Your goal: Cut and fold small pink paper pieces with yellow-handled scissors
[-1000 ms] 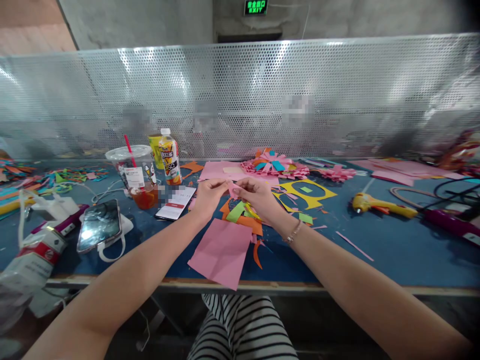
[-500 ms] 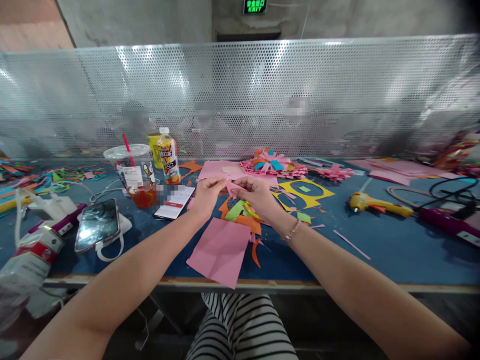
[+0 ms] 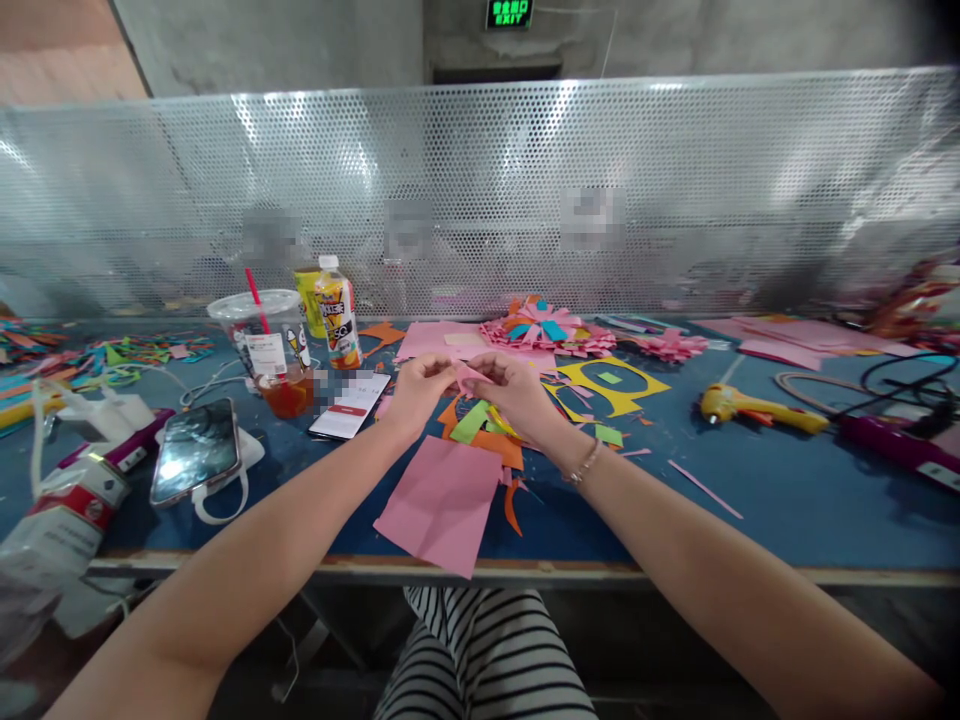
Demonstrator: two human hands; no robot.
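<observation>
The left hand (image 3: 421,392) and the right hand (image 3: 511,388) hold 1 small pink paper piece (image 3: 469,379) between them, above the middle of the counter (image 3: 592,535). Each grip is narrow, with the fingertips closed on this piece. Compared with 0.5 s ago, the piece looks more bent; then it shows a flatter, pointed shape. Both hands remain almost in the same place. The square pink sheet (image 3: 442,505) also does not change: it lies below the hands, with 1 corner passing over the counter's front edge. The yellow glue gun (image 3: 739,407) rests unmoved toward the right edge.
</observation>
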